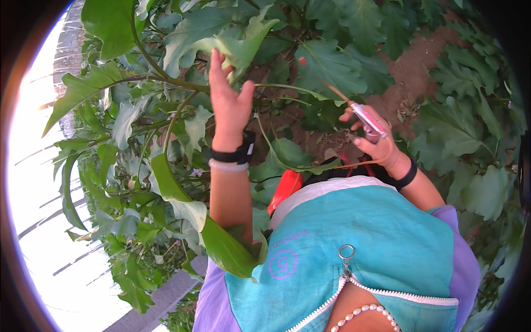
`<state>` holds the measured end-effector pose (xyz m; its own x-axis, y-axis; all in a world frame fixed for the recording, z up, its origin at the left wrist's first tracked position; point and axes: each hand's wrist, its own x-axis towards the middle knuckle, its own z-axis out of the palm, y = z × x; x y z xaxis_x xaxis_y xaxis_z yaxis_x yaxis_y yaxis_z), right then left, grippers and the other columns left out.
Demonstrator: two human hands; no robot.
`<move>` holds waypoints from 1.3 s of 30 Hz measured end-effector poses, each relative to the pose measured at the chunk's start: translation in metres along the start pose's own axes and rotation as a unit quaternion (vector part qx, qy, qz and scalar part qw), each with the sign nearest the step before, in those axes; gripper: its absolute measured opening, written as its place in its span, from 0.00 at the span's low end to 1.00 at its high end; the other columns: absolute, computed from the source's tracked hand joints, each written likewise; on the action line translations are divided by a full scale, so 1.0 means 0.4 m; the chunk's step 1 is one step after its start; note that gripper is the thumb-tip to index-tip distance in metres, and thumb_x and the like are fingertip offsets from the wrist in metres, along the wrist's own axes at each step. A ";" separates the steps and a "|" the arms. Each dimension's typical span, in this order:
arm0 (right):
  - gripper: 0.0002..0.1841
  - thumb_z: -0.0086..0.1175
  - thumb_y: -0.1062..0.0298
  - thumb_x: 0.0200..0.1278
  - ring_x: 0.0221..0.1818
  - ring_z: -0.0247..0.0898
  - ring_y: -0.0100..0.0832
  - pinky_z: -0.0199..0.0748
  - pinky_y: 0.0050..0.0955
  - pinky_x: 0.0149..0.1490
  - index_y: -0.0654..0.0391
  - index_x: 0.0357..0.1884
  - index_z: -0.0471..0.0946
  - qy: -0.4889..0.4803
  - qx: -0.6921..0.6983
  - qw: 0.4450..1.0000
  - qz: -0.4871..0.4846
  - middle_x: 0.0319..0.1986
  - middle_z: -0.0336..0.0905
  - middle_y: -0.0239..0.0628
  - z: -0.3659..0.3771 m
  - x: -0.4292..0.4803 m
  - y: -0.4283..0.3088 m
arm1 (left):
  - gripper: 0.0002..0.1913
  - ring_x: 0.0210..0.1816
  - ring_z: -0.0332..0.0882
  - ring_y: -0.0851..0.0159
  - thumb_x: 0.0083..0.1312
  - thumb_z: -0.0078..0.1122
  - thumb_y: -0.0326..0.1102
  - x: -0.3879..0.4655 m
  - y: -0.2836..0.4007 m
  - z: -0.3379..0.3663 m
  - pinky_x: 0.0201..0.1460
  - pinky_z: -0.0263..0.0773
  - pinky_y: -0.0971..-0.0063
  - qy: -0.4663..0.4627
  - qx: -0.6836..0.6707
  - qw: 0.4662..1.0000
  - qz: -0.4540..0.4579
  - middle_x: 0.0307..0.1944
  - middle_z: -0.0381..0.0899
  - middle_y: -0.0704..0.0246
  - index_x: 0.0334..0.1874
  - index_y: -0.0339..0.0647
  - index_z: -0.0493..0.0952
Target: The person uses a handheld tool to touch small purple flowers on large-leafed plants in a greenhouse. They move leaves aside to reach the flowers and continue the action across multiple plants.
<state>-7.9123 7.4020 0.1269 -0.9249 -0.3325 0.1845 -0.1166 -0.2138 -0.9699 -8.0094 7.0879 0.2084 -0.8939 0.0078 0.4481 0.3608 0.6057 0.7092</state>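
My left hand [230,99] is raised with its fingers apart, over a thick stem [182,84] and against a pale curled leaf [242,45] of a leafy plant; whether it touches them I cannot tell. Held in my right hand [373,135] is a slim handheld tool [367,119] with a pink and silver body and a thin brown rod that points up and left. The rod's far end is blurred near a small red tip [303,61]. An orange cord [365,162] passes below my right palm. A red object [286,190] sits at my waist.
Large lobed leaves surround both arms, and a long leaf [226,249] lies across my left forearm. Brown soil [415,74] shows between plants at the upper right. A grey beam [166,294] runs at the lower left, beside a very bright area.
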 end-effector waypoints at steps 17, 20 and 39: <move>0.38 0.61 0.66 0.53 0.60 0.73 0.32 0.70 0.27 0.56 0.62 0.69 0.66 0.017 0.001 1.000 0.002 0.56 0.76 0.39 -0.002 0.024 0.003 | 0.09 0.37 0.77 0.64 0.54 0.63 0.22 -0.127 -0.103 0.101 0.44 0.73 0.72 0.236 -0.001 0.962 -0.138 0.33 0.80 0.69 0.36 0.41 0.78; 0.38 0.61 0.66 0.53 0.59 0.72 0.31 0.70 0.27 0.55 0.62 0.70 0.66 -0.032 0.026 0.999 -0.012 0.55 0.76 0.38 0.028 0.061 -0.024 | 0.16 0.39 0.75 0.68 0.55 0.63 0.21 -0.116 -0.172 0.004 0.44 0.74 0.71 0.386 -0.014 0.894 -0.229 0.39 0.78 0.69 0.46 0.36 0.73; 0.30 0.65 0.70 0.63 0.45 0.70 0.20 0.73 0.23 0.50 0.59 0.67 0.69 -0.137 0.041 0.988 0.056 0.46 0.77 0.31 0.202 0.188 -0.035 | 0.10 0.39 0.76 0.71 0.60 0.57 0.15 -0.006 -0.243 -0.066 0.46 0.69 0.77 0.086 -0.295 0.917 -0.255 0.36 0.80 0.71 0.39 0.38 0.79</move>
<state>-7.9511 7.3057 0.1672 -0.7957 -0.5929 0.1236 0.0209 -0.2309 -0.9728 -8.0354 7.0079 0.1528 -0.9497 -0.3126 0.0198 0.0339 -0.0397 0.9986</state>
